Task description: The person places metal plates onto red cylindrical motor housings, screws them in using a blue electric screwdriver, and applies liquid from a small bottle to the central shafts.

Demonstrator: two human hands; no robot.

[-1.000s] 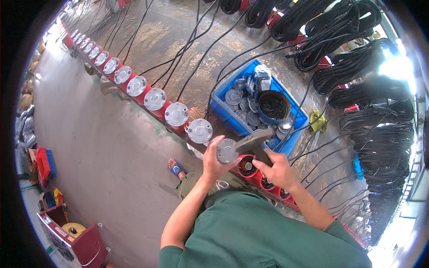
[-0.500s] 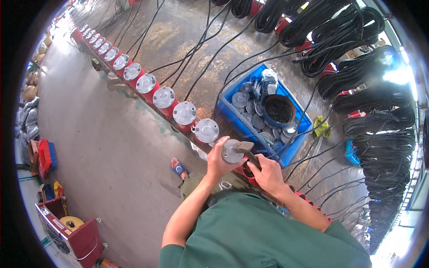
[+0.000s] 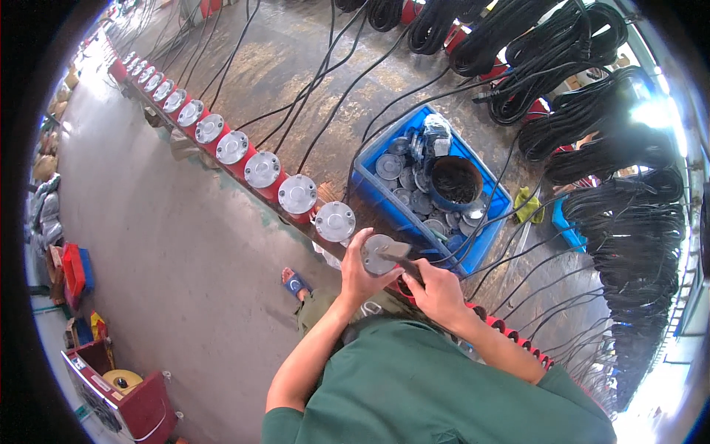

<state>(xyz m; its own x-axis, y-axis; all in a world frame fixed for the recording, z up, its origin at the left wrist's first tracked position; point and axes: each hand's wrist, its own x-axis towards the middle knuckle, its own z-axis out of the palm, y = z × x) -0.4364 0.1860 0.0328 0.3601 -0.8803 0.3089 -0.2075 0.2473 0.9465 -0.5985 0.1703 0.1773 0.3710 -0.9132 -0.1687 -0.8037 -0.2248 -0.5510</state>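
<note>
The left hand point(image 3: 360, 277) clamps a round lid point(image 3: 377, 255) to steady it; at its 3 o'clock, the right hand point(image 3: 438, 290) grips a hammer point(image 3: 399, 255) resting on it.

- Two hands: left hand point(image 3: 360, 275) and right hand point(image 3: 438, 291).
- One hammer point(image 3: 399, 254), its head on the cap in hand.
- One round metal cap point(image 3: 376, 255) under the left hand's grip.
- Five capped red units are clear nearest the person, starting with the capped unit point(image 3: 335, 221); the row runs on, too small to count.
- One blue crate point(image 3: 490, 242) of loose discs.
- One dark bowl point(image 3: 455, 181) inside it.
- One sandalled foot point(image 3: 295, 282).
</note>
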